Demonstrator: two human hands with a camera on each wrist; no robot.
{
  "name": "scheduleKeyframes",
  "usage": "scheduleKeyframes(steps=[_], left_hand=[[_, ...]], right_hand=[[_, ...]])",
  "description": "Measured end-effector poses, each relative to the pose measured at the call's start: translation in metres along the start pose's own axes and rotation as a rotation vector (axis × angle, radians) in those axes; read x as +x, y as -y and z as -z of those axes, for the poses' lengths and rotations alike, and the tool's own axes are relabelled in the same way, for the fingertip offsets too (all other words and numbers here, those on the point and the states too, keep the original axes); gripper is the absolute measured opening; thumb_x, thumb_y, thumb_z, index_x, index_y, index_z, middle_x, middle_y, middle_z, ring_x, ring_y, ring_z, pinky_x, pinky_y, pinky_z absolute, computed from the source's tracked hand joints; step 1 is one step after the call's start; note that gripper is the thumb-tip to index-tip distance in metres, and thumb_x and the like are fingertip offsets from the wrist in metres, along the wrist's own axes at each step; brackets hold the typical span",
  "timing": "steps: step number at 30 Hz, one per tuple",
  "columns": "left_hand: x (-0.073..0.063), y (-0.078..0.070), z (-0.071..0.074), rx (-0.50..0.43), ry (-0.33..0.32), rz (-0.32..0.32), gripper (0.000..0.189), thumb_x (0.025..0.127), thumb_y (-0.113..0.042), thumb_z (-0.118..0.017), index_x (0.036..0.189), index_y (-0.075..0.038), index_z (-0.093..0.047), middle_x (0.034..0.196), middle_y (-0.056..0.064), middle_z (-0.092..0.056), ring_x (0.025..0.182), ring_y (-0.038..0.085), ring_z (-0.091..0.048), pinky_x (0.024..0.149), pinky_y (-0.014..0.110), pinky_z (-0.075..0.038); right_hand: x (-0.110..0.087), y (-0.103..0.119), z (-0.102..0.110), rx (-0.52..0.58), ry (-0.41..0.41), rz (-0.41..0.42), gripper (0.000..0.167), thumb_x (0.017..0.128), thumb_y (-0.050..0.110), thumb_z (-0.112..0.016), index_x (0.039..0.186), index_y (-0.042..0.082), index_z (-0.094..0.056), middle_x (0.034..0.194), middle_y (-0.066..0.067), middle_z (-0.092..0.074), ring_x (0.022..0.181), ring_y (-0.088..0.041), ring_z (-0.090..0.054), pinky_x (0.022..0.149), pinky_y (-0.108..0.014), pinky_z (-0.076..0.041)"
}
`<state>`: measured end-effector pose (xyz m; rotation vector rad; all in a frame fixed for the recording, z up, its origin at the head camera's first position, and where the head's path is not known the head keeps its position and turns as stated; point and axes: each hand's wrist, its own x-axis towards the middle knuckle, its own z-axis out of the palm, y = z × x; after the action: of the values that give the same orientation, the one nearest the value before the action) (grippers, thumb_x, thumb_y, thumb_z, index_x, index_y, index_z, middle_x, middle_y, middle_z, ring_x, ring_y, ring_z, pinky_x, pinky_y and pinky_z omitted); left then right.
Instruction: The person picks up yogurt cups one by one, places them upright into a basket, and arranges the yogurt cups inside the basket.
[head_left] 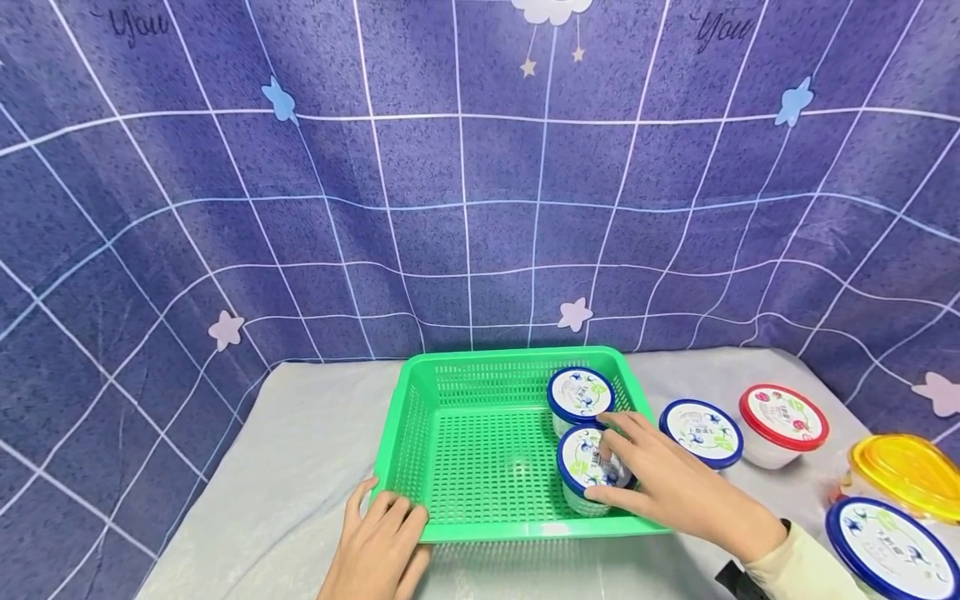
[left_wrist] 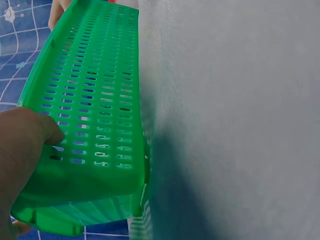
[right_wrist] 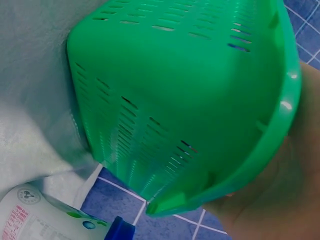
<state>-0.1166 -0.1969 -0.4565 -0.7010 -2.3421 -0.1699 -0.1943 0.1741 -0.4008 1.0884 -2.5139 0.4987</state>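
Note:
A green plastic basket (head_left: 517,532) with slotted walls stands on the covered table. My left hand (head_left: 381,542) grips its near left corner, fingers over the rim; in the left wrist view the thumb (left_wrist: 42,127) presses the outer wall. Inside the basket at the right are two plastic tubs with blue-rimmed, printed lids. My right hand (head_left: 667,479) holds the nearer tub (head_left: 581,471) by its lid, thumb at the near side and fingers at the far side. Just behind it sits the other tub (head_left: 577,393). The right wrist view shows mostly the basket's outside, hiding the fingertips.
Right of the basket stand a blue-lidded tub (head_left: 701,433), a red-lidded tub (head_left: 783,423), a yellow-lidded container (head_left: 907,473) and another blue-lidded tub (head_left: 892,546) near the front. A purple-blue grid curtain (head_left: 495,233) hangs behind the grey-white table cover (head_left: 315,433).

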Motion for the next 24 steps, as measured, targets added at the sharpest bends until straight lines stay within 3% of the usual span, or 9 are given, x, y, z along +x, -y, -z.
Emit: scheduleKeyframes(steps=[6,11,15,20,22,24], left_hand=[[0.000,0.000,-0.002,-0.010,-0.017,-0.004,0.020,0.094,-0.020,-0.034,0.083,-0.021,-0.050,0.076,-0.008,-0.045,0.078,0.015,-0.043,0.099,0.059,-0.032],[-0.002,0.000,-0.001,-0.004,0.022,0.013,0.025,0.098,-0.023,-0.030,0.081,-0.023,-0.048,0.076,-0.009,-0.043,0.079,0.014,-0.042,0.099,0.058,-0.031],[-0.003,0.000,0.000,-0.008,0.038,0.023,0.024,0.097,-0.022,-0.029,0.080,-0.023,-0.046,0.075,-0.010,-0.040,0.078,0.014,-0.041,0.099,0.059,-0.031],[-0.001,0.001,-0.001,-0.007,0.010,0.010,0.026,0.098,-0.023,-0.028,0.080,-0.022,-0.047,0.075,-0.009,-0.041,0.078,0.015,-0.042,0.098,0.060,-0.031],[-0.001,0.001,-0.002,-0.004,-0.006,0.002,0.028,0.099,-0.023,-0.026,0.080,-0.021,-0.047,0.075,-0.009,-0.041,0.078,0.015,-0.042,0.097,0.060,-0.031],[0.000,0.001,-0.004,-0.005,-0.030,-0.010,0.030,0.100,-0.023,-0.025,0.079,-0.021,-0.047,0.074,-0.009,-0.042,0.077,0.015,-0.042,0.096,0.060,-0.032]], right_hand=[[-0.007,0.006,0.007,-0.042,-0.029,0.001,0.029,0.088,0.045,-0.072,0.099,0.020,-0.062,0.122,0.000,-0.058,0.116,-0.016,-0.053,0.088,-0.040,-0.052],[-0.014,0.010,0.013,-0.083,-0.050,-0.022,0.039,0.087,0.043,-0.073,0.111,0.013,-0.066,0.127,-0.005,-0.058,0.119,-0.019,-0.054,0.094,-0.046,-0.051],[-0.021,0.010,0.018,-0.095,-0.080,-0.040,0.040,0.086,0.040,-0.075,0.113,0.013,-0.066,0.128,-0.005,-0.058,0.119,-0.020,-0.054,0.095,-0.047,-0.050],[-0.032,0.010,0.025,-0.096,-0.098,-0.086,0.040,0.085,0.039,-0.077,0.115,0.016,-0.066,0.132,-0.004,-0.057,0.121,-0.022,-0.054,0.095,-0.050,-0.050],[-0.037,0.009,0.028,-0.106,-0.113,-0.108,0.041,0.083,0.039,-0.078,0.116,0.016,-0.066,0.131,-0.004,-0.057,0.121,-0.022,-0.053,0.095,-0.046,-0.050],[-0.042,0.008,0.030,-0.108,-0.138,-0.125,0.043,0.081,0.037,-0.081,0.115,0.016,-0.066,0.131,-0.004,-0.057,0.119,-0.021,-0.054,0.101,-0.034,-0.045]])
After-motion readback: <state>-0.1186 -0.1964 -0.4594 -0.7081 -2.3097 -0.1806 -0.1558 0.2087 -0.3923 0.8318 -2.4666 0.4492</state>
